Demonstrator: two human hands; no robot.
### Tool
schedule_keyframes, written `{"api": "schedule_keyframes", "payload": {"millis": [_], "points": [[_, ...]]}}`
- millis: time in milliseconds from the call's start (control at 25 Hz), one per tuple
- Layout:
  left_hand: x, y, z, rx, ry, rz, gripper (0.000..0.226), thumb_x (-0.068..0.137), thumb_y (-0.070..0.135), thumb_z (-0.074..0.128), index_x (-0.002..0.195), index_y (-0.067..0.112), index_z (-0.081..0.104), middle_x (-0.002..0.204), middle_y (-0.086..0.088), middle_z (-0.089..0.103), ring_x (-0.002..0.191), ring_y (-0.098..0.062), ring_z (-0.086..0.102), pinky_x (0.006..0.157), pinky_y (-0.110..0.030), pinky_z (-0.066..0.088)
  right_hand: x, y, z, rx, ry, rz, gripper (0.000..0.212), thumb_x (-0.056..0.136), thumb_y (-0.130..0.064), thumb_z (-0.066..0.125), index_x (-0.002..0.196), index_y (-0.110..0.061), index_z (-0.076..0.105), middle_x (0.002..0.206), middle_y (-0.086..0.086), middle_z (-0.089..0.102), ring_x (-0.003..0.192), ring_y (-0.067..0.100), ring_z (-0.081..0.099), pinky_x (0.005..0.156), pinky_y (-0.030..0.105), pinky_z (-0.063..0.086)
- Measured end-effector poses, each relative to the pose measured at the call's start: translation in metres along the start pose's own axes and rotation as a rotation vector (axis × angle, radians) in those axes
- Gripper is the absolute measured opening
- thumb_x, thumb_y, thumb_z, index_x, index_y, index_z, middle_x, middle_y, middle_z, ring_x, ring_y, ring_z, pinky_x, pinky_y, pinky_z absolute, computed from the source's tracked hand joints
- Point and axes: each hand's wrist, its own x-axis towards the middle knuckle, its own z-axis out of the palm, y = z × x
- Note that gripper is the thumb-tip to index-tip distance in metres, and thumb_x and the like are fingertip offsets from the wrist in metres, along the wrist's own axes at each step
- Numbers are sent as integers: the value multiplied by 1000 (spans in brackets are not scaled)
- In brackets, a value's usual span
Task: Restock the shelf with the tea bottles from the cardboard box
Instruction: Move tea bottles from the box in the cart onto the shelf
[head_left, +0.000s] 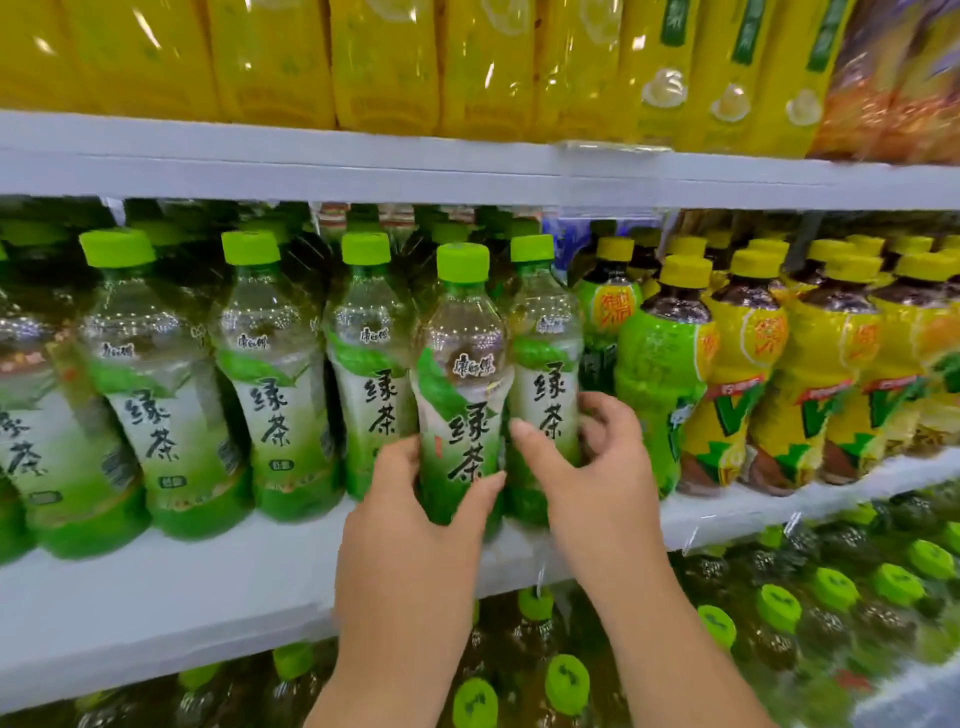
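Note:
A green tea bottle (460, 384) with a lime cap stands upright at the front of the white middle shelf (156, 582). My left hand (410, 519) grips its lower body, thumb across the front. My right hand (587, 457) curls round the base of the neighbouring green tea bottle (545, 364) just to the right, thumb in front and fingers behind it. More green tea bottles (265, 374) line the shelf to the left. The cardboard box is out of view.
Yellow-capped lemon tea bottles (743, 374) fill the right part of the same shelf. Large yellow bottles (384, 62) stand on the shelf above. Green-capped bottles (566, 680) sit on the shelf below.

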Motion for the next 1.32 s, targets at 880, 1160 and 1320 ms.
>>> {"api": "schedule_keyframes", "payload": {"millis": [880, 1160, 1320], "points": [[-12, -6, 10, 251, 169, 141, 64, 86, 47, 71, 137, 10, 59, 126, -4, 66, 116, -17, 59, 96, -25, 45, -22, 29, 2, -245, 104, -127, 61, 92, -58, 50, 144, -27, 44, 136, -6, 58, 129, 17, 50, 103, 45, 47], [-1, 10, 6, 541, 73, 174, 50, 95, 50, 57, 124, 10, 64, 113, -2, 62, 97, -14, 58, 74, -18, 40, -15, 24, 8, -402, 106, -124, 57, 101, -41, 46, 150, -13, 38, 146, 3, 50, 135, 21, 44, 108, 36, 39], [8, 18, 7, 672, 25, 140, 42, 95, 53, 57, 75, 15, 56, 83, 1, 53, 66, -14, 51, 61, -24, 41, -9, 22, 14, -512, 54, -86, 56, 104, -26, 41, 155, -10, 22, 151, 7, 39, 134, 24, 42, 104, 35, 41]]}}
